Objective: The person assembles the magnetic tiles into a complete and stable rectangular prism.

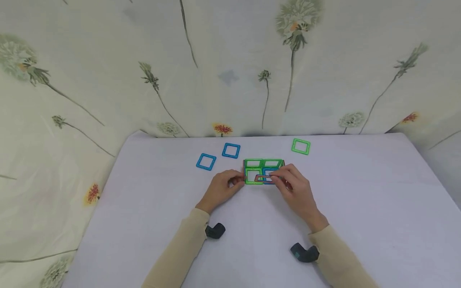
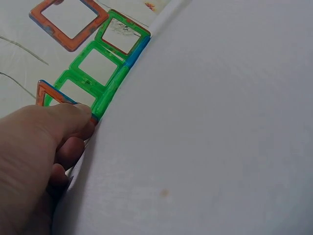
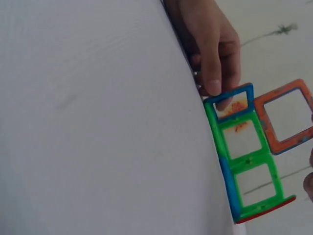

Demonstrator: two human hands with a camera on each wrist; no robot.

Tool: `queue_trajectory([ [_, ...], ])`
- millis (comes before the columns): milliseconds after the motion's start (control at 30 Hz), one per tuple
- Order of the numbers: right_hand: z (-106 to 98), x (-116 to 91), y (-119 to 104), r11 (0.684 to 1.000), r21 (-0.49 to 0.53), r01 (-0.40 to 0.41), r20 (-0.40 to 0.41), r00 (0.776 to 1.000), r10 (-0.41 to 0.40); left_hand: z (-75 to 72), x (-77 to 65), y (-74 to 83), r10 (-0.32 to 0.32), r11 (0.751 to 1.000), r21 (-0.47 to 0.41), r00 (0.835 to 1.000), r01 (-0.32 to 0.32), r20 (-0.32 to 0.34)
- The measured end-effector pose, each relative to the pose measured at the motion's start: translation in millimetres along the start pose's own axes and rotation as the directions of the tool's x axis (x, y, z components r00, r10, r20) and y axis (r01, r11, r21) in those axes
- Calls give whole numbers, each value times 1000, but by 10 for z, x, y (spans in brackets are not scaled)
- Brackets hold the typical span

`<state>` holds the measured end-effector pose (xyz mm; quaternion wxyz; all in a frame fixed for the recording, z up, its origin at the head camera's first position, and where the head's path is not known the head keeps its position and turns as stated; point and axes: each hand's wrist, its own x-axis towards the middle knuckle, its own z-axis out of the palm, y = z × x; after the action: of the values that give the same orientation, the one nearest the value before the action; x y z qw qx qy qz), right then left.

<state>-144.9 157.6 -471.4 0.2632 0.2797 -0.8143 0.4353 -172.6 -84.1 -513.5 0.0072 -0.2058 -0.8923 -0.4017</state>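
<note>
Head view: right hand (image 1: 293, 190) pinches orange tile (image 3: 268, 125).

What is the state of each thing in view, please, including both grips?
Tile structure: standing, open at top and front
Left grip: holding the structure's left end
Orange square: raised, held
Right grip: pinching the orange square
Nearer blue square: flat, loose
Farther blue square: flat, loose
Loose green square: flat, apart
</note>
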Motion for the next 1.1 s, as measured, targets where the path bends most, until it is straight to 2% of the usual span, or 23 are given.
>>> queue_trajectory([
  [133,94,-17,23,999,17,-31,45,999,30,0,-6,-12,8,1000,9,1000,-8,-1],
  [400,181,-43,33,995,-36,-90,123,988,94,10,0,-32,31,1000,3,1000,-31,6],
  [1100,258,-83,78,987,-71,-147,167,974,157,8,1,-48,36,999,17,999,-36,-11],
])
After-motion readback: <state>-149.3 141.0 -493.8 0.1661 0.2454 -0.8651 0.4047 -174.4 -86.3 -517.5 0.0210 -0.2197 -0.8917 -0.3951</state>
